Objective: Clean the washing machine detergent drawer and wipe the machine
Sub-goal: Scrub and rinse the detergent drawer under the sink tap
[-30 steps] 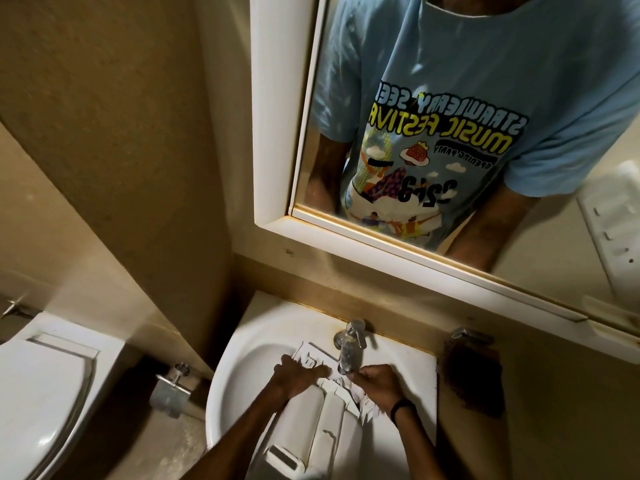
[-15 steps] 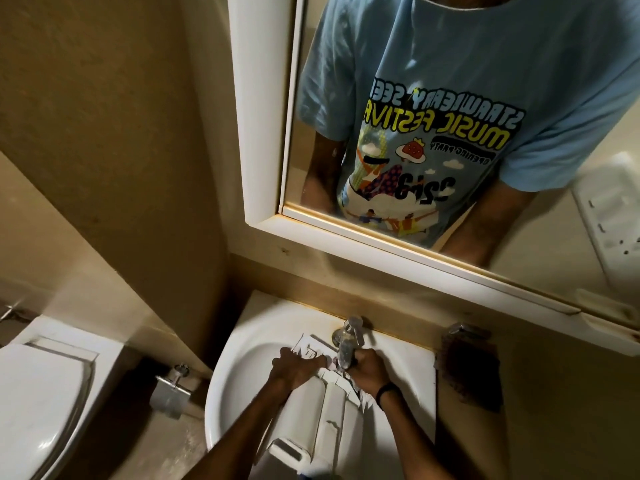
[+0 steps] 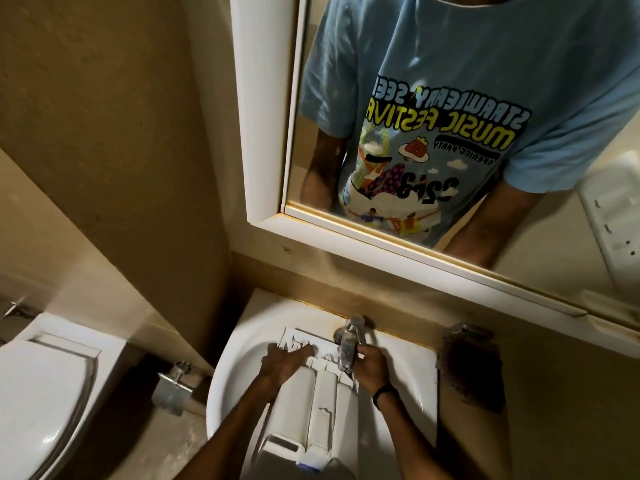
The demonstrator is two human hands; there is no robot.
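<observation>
**Fingers, right hand** (image 3: pixel 372 367): curled around the body of the tap (image 3: pixel 349 341), fingertips (image 3: pixel 363 348) on its right side. A dark wristband (image 3: pixel 384 393) sits on the wrist behind it.

**Fingers, left hand** (image 3: pixel 284 363): laid close together and fairly straight on top of the drawer (image 3: pixel 318 407), just left of the tap, with the fingertips (image 3: pixel 304 349) on the ribbed far end. The thumb is hidden.

**Drawer:** white plastic, lying in the sink (image 3: pixel 235 355). Its long axis runs from just below the tap back toward the person. The far end is left of and under the spout, the front panel nearest the person.

**Key relation:** the left hand is already on the drawer and the right hand is only on the tap. The likely next step is running water, so the drawer's far end must stay beneath the spout. The left hand is placed to steady or slide it along its length.

**Surroundings:**
- Mirror (image 3: pixel 263 133): on the wall above the tap.
- Paper holder (image 3: pixel 171 393): low, to the left of the tap.
- Toilet (image 3: pixel 45 393): further left.
</observation>
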